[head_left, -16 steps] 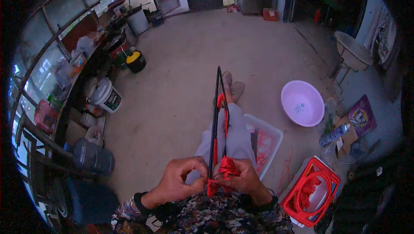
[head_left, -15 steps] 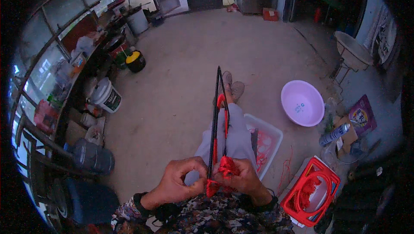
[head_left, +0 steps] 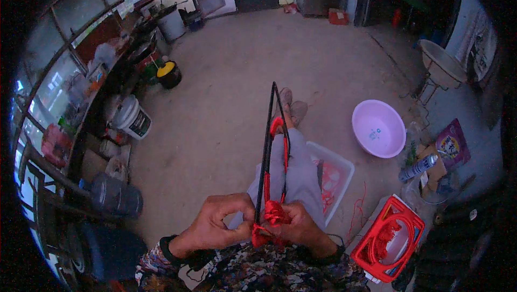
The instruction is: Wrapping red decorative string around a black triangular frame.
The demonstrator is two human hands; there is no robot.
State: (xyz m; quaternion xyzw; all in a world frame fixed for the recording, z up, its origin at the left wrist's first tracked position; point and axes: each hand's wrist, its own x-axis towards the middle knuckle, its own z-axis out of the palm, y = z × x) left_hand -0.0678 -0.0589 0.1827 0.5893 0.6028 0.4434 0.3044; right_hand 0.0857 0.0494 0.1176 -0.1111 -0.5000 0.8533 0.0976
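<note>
A long, narrow black frame (head_left: 266,152) stands upright over my lap, tapering to a point at its far end. Red cord is wound along parts of its bars, and a red cord bundle (head_left: 276,214) hangs at its near end. My right hand (head_left: 302,226) is closed round this bundle, fingers curled under it. Beside the left bar, my left hand (head_left: 215,224) has thumb and forefinger pinched together, close to the lower red cord piece (head_left: 263,236). What the pinch holds is too small to make out.
A translucent tub (head_left: 344,184) with red pieces sits right of my legs. A red plastic frame with red cord (head_left: 371,238) lies nearer. Beyond are a pink basin (head_left: 378,129) and a spray can (head_left: 418,168). Buckets (head_left: 132,118) line the left side.
The near end of the black frame and the red cord bundle have shifted slightly left and been turned a little. My hands keep nearly the same grip.
</note>
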